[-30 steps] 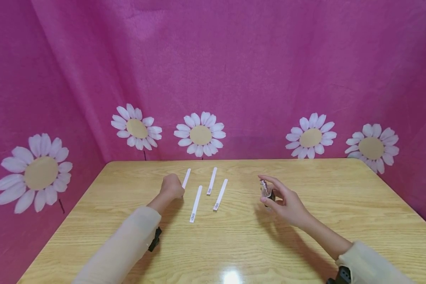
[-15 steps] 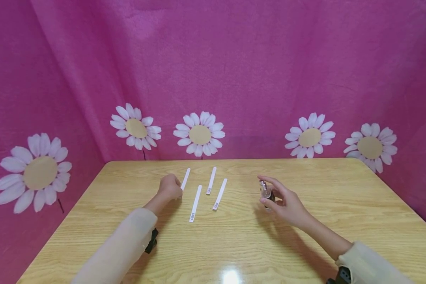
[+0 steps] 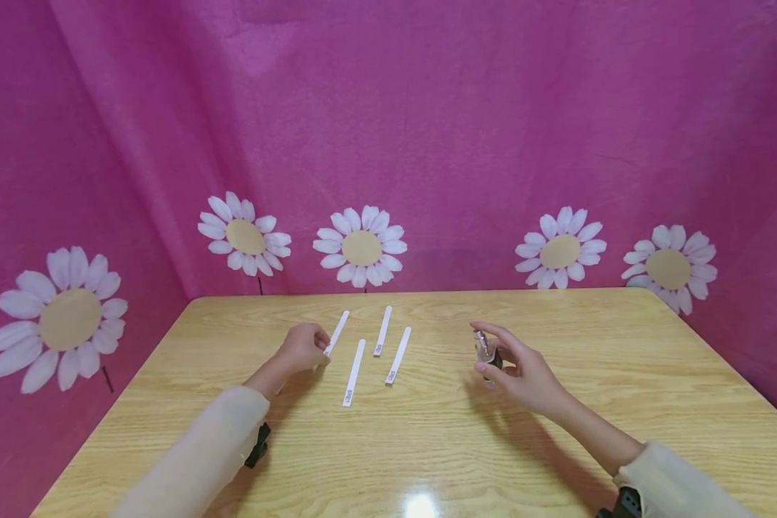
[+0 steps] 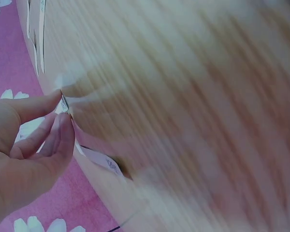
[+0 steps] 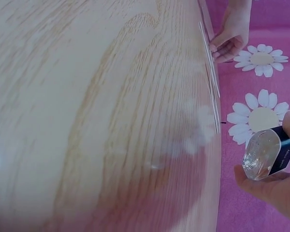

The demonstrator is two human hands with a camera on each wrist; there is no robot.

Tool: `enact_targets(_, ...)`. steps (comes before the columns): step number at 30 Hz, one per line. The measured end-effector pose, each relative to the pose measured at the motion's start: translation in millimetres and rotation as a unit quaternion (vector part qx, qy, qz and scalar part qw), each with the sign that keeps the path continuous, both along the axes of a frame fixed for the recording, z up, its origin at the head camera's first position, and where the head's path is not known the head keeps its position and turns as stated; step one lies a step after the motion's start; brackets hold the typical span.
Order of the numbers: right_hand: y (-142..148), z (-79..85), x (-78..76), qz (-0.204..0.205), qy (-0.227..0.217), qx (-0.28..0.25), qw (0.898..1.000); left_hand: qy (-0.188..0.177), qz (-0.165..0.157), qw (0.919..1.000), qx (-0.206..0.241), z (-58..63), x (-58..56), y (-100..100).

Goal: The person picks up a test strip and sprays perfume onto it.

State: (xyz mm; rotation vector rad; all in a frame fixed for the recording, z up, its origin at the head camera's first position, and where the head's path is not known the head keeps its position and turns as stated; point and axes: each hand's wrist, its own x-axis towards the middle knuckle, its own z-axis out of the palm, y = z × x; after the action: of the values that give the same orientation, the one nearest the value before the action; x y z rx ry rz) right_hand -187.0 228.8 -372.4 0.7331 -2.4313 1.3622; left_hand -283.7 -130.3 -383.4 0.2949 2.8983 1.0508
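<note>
My left hand is at the left of the table, pinching the printed end of a white paper test strip between thumb and fingertips. In the left wrist view the held strip's end shows between them. Another strip lies close by that hand, mostly covered by the arm in the head view. My right hand grips a small clear glass perfume bottle above the table, fingers and thumb around its sides. A dark label band shows on the bottle in the right wrist view.
Three more white strips, a front one, a back one and a right one, lie slanted on the wooden table. A pink curtain with daisies hangs behind the table's back edge.
My left hand has shifted slightly left and turned, so its fingers on the strip now show. Part of another strip has come into view by the wrist. The right hand stays put.
</note>
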Motion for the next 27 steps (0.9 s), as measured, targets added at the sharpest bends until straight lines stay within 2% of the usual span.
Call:
enact_targets(9,3,0.6,1.6,-0.002,0.004,0.001,1.0,-0.006,-0.041,0.999,0.016,0.4,-6.5,-8)
enact_targets(14,4,-1.3,2.7,-0.002,-0.001,-0.002,1.0,-0.032,-0.048,0.9981,0.021,2.3,-10.3,-9)
enact_targets(20,3,-2.2,2.1,0.002,-0.003,0.0,1.0,-0.062,-0.072,0.9951,0.027,1.8,-15.0,-15)
enact_targets(27,2,-3.2,0.4,0.009,0.002,-0.001,1.0,-0.076,-0.084,0.9931,0.031,1.6,-16.6,-18)
